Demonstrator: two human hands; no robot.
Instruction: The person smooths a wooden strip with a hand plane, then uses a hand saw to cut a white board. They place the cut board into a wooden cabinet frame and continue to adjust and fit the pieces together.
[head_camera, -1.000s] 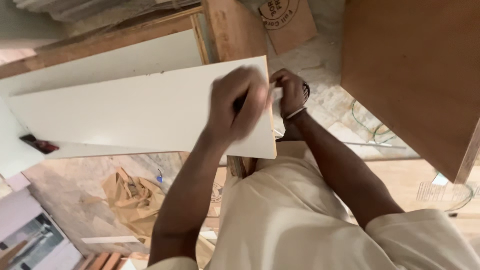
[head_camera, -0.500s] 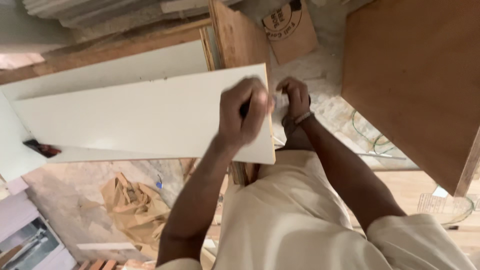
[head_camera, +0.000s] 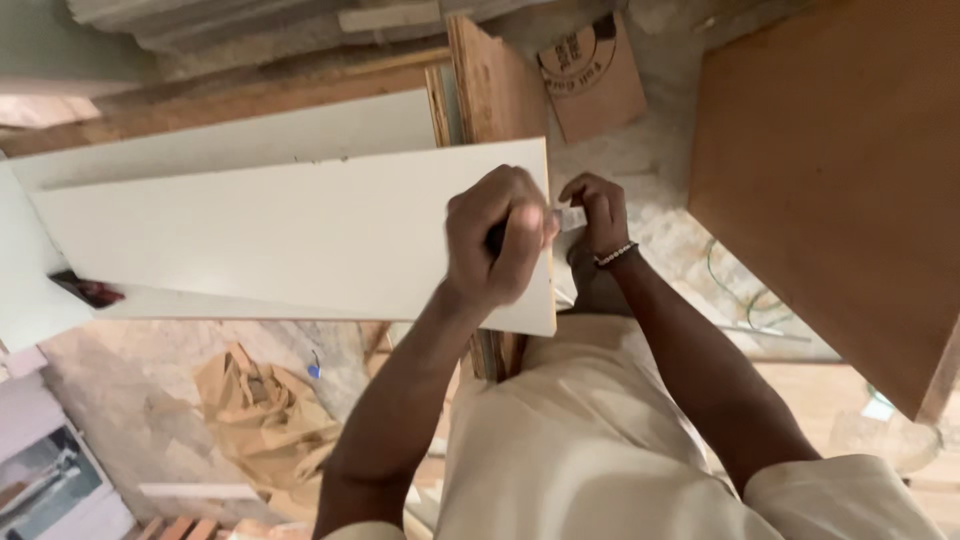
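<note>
A long white board (head_camera: 280, 240) lies across in front of me. My left hand (head_camera: 500, 250) is a closed fist at its right end, gripping a dark tool handle (head_camera: 495, 238) that is mostly hidden. Just past the board's right edge, my right hand (head_camera: 598, 212), with a bead bracelet (head_camera: 615, 255) on the wrist, pinches a small white strip (head_camera: 572, 217) against that edge. The two hands almost touch.
A second white board (head_camera: 230, 140) lies behind the first. A large brown panel (head_camera: 840, 170) fills the right side. A plywood piece (head_camera: 495, 90) and a cardboard piece (head_camera: 590, 75) are beyond the hands. Crumpled brown paper (head_camera: 265, 420) and a green cable (head_camera: 740, 290) lie on the floor.
Both hands stay at the board's right end. My left fist has slid slightly toward me along the edge, and the view has shifted a little.
</note>
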